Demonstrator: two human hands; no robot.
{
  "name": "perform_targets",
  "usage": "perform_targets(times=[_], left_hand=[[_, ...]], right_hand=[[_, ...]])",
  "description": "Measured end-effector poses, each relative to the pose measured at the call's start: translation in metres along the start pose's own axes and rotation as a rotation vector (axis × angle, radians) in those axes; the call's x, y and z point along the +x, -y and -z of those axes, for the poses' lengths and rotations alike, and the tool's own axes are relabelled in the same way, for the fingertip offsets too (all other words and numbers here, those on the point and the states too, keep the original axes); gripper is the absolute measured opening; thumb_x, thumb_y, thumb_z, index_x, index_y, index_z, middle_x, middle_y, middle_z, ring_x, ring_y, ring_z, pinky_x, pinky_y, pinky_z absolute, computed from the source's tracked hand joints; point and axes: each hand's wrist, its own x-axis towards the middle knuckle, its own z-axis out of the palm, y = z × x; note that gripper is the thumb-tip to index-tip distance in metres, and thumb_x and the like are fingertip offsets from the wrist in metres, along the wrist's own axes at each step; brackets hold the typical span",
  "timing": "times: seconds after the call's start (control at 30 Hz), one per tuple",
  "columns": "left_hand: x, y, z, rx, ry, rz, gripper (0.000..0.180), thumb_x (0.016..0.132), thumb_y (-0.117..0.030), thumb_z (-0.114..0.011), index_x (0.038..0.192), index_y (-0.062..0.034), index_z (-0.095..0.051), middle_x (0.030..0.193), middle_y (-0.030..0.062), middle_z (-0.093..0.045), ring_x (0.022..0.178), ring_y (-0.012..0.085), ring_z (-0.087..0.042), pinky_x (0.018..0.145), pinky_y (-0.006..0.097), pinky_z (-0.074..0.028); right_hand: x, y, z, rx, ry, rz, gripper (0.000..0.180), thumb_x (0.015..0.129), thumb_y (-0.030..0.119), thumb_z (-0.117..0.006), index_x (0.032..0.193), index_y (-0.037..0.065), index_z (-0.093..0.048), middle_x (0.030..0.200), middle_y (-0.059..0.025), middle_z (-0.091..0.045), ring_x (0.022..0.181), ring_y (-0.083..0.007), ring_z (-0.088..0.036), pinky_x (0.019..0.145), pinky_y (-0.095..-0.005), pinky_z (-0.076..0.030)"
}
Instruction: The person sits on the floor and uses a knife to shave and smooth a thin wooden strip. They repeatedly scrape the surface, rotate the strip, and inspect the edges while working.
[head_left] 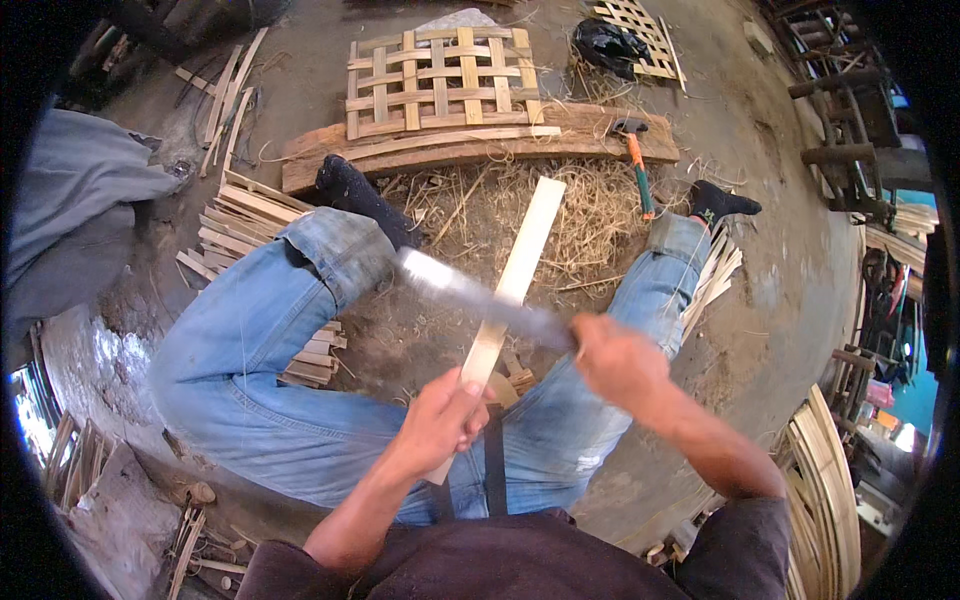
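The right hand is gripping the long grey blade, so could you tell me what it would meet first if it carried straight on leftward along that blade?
Most likely the pale flat bamboo slat, which the long grey blade already crosses; depth is uncertain.

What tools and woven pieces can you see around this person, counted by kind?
Broad knife blades, in the right hand: 1
Hammers: 1
Woven lattice panels: 2
Strips held in the left hand, pale wood: 1
Total: 5

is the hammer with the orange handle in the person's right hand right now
No, the right hand grips a long knife blade, while the hammer lies on the ground beside the wooden plank.
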Motion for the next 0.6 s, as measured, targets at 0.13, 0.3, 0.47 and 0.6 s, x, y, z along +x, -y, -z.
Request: perform_targets(times=[0.13,0.3,0.47,0.6], left_hand=[[0.006,0.005,-0.003,-0.013,-0.027,0.007,0.026,0.100,-0.029,-0.041,0.100,-0.0040,-0.048,0.063,-0.0010,-0.042,0.046,0.0043,-0.034,0.042,0.020,-0.031],[0.016,-0.005,-0.008,-0.058,-0.073,-0.023,0.026,0.100,-0.029,-0.041,0.099,-0.0039,-0.048,0.063,-0.0015,-0.041,0.048,0.0046,-0.034,0.043,0.021,-0.031],[0.015,-0.007,-0.008,-0.083,-0.042,0.012,0.025,0.100,-0.028,-0.041,0.099,-0.0045,-0.048,0.064,-0.0016,-0.041,0.049,0.0042,-0.035,0.042,0.021,-0.032],[0.020,-0.010,-0.006,-0.168,-0.008,0.072,0.023,0.099,-0.024,-0.040,0.101,-0.0022,-0.047,0.065,0.0004,-0.043,0.050,0.0056,-0.037,0.043,0.021,-0.033]], right_hand=[[-0.009,0.014,0.001,0.110,0.120,0.039,0.016,0.075,0.012,-0.062,0.089,0.008,-0.055,0.072,-0.0111,-0.059,0.064,-0.0312,-0.063,0.054,-0.0433,-0.050],[0.007,0.009,0.011,-0.037,-0.047,0.148,0.020,0.069,0.012,-0.065,0.085,0.007,-0.054,0.066,-0.0076,-0.054,0.061,-0.0283,-0.061,0.050,-0.0392,-0.048],[0.011,-0.006,0.008,-0.094,-0.128,0.221,0.020,0.071,0.011,-0.064,0.086,0.007,-0.052,0.068,-0.0084,-0.054,0.062,-0.0296,-0.061,0.051,-0.0398,-0.049],[-0.002,0.020,0.013,-0.056,0.019,0.078,0.016,0.072,0.008,-0.062,0.085,0.007,-0.053,0.068,-0.0084,-0.054,0.061,-0.0285,-0.061,0.051,-0.0396,-0.049]])
